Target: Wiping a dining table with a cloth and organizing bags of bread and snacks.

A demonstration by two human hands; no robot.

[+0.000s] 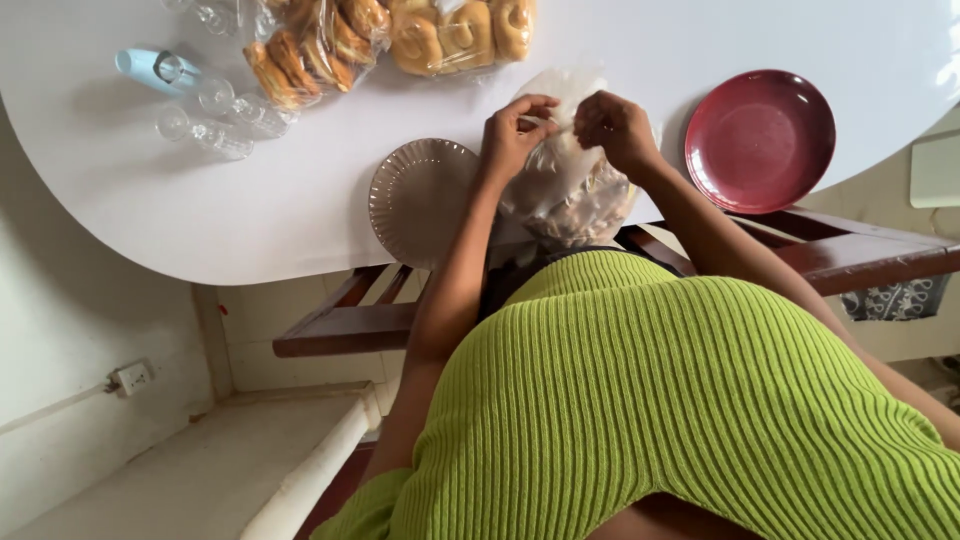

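Crinkled clear plastic bag (570,185) of pale food is pinched at its top by left hand (512,133) and right hand (615,128).

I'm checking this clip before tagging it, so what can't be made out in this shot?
Head view only:
- Contents of the clear bag: blurred by plastic, partly covered by the left hand and right hand.
- Bags of bread rolls: cut off by the top edge.
- Table near edge: hidden by the person's green top.
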